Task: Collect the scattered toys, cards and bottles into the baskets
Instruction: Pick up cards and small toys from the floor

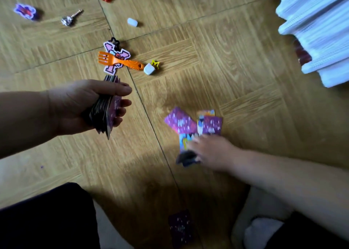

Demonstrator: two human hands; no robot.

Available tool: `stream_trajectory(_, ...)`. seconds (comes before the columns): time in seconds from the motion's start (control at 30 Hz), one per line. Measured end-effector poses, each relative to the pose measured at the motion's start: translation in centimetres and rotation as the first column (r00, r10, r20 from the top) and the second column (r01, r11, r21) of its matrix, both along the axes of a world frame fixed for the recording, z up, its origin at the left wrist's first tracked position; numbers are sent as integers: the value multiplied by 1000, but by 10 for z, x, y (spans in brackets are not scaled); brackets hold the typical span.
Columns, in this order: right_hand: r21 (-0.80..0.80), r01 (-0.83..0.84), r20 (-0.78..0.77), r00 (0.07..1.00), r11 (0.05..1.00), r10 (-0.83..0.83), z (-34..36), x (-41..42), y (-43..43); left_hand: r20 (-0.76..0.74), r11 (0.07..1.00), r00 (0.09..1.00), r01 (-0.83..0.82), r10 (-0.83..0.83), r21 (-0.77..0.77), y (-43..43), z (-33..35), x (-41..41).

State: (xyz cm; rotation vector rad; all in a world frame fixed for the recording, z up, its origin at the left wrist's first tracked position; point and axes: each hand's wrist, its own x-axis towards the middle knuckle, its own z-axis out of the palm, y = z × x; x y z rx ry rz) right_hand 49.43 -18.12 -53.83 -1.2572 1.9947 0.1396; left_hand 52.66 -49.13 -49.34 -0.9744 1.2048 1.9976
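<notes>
1. The left hand (90,105) is curled round a stack of cards (105,116). The thumb is laid over the top edge and the fingers are wrapped round the far face. The stack is held on edge above the floor (236,69), with its long axis running away from the person.
2. The right hand (211,152) is laid low on the floor, with its fingers reaching onto the near edge of the loose cards (181,122). The hand is blurred, so it cannot be told whether a card is pinched or only pressed.
3. The loose cards are fanned out just ahead of the right fingertips, to the right of the dark floor seam. Two lie purple back up and at least two lie picture side up, overlapping.
4. No common long axis is shared. The left purple card is skewed diagonally, while the right one is set nearly straight away from the person.
5. The right hand is plainly the nearer one. The left hand is kept well apart, across the seam.
6. The fan would probably have to be squared up before it could be added to the stack (a judgement, not something seen).
7. A single card (180,228) lies in shadow nearer the person.
8. Farther off, an orange fork (120,60) lies across a pixel-bead piece (115,67), with a white cube (149,68) just beside its handle.
9. No basket can be identified with certainty.
</notes>
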Motion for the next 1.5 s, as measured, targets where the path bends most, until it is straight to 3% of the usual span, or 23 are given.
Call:
stream_trajectory(0.1,-33,184,-83,979,982,-187,1,-58,-33,-5,999,999,-35,35,-6,6,5,-10)
stream_trajectory(0.2,-60,310,60,950,949,-307,16,-99,-51,1,996,997,-83,83,-9,6,9,-19)
stream_trajectory(0.27,-77,313,60,949,947,-309,30,-126,-54,-2,989,989,-145,145,-17,6,13,-21)
stream_trajectory(0.37,70,68,-19,998,995,-67,48,-156,-43,14,957,957,-291,291,-19,10,24,-18)
stream_trajectory(0.43,213,-192,-21,979,958,201,60,-169,-33,32,923,923,-384,384,-2,16,34,-9)
stream_trajectory(0.5,244,-388,-40,912,889,409,63,-176,-30,45,891,890,-454,453,26,23,43,3)
stream_trajectory(0.67,51,-440,-103,890,896,443,30,-157,-68,137,788,784,-614,606,29,62,58,40)
stream_trajectory(0.8,31,-543,-261,806,839,531,6,-137,-98,171,742,725,-668,667,-60,84,68,65)
stream_trajectory(1.03,2,-555,-288,797,832,532,11,-139,-88,29,600,611,-767,791,-227,144,121,70)
stream_trajectory(1.13,-127,-460,-256,871,879,419,23,-138,-70,-16,584,606,-773,795,-249,160,126,66)
stream_trajectory(1.2,-345,-300,-244,944,889,224,26,-133,-49,-22,581,606,-772,795,-256,166,124,61)
stream_trajectory(1.27,-500,-15,-75,997,866,-26,31,-121,-25,-9,596,617,-764,787,-249,168,117,56)
stream_trajectory(1.33,-448,220,135,975,866,-177,35,-94,-4,-12,605,621,-767,783,-213,170,113,59)
stream_trajectory(1.37,-397,242,185,966,885,-181,35,-86,3,-15,610,625,-767,781,-198,169,110,58)
stream_trajectory(1.43,-328,105,153,987,939,-57,41,-66,12,-39,601,616,-778,787,-182,168,110,72)
stream_trajectory(1.5,-313,-147,71,982,938,178,59,-41,6,-72,591,607,-790,791,-166,165,116,104)
